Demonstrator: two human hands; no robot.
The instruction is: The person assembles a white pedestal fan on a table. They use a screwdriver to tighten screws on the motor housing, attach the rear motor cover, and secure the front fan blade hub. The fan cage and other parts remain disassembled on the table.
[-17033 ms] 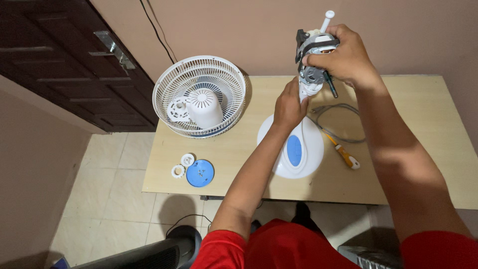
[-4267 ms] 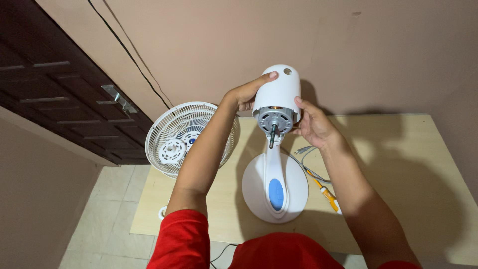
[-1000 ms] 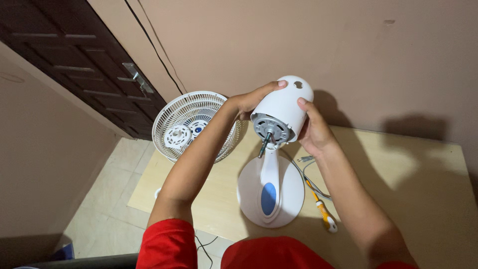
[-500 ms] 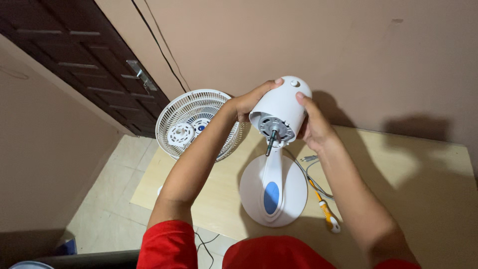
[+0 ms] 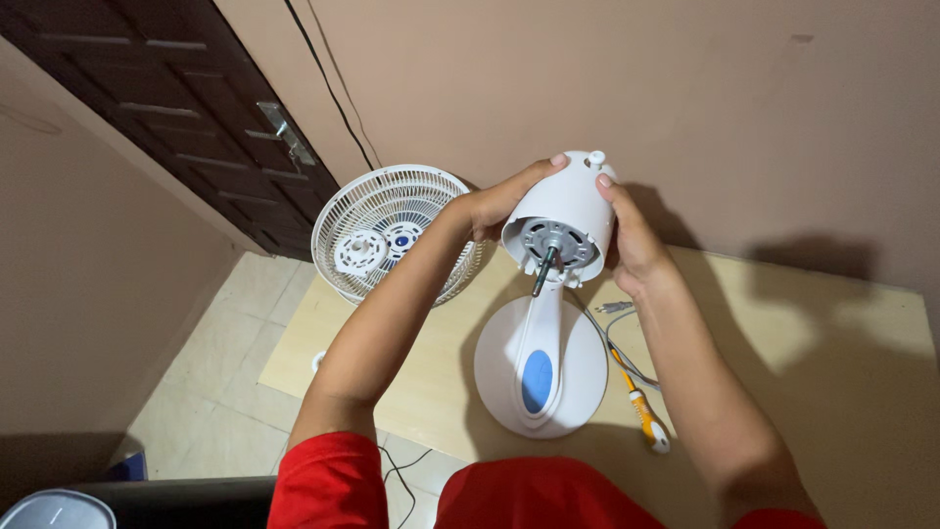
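A white fan motor housing (image 5: 568,201) sits on top of a white fan stand (image 5: 541,338) with a round base and a blue oval panel. The metal motor face and its dark shaft (image 5: 543,274) point toward me. A small white knob (image 5: 595,157) sticks out of the housing's top. My left hand (image 5: 494,201) grips the housing's left side. My right hand (image 5: 627,235) grips its right side, with the fingertip close to the knob.
A white fan grille (image 5: 392,235) holding loose white and blue parts lies at the left end of the wooden table (image 5: 832,372). A yellow-handled screwdriver (image 5: 646,416) and a grey cord (image 5: 617,338) lie right of the base. A dark door (image 5: 176,88) stands at left.
The housing has tilted more upright and the white knob now pokes out through its top hole. Both hands kept their grip on its sides.
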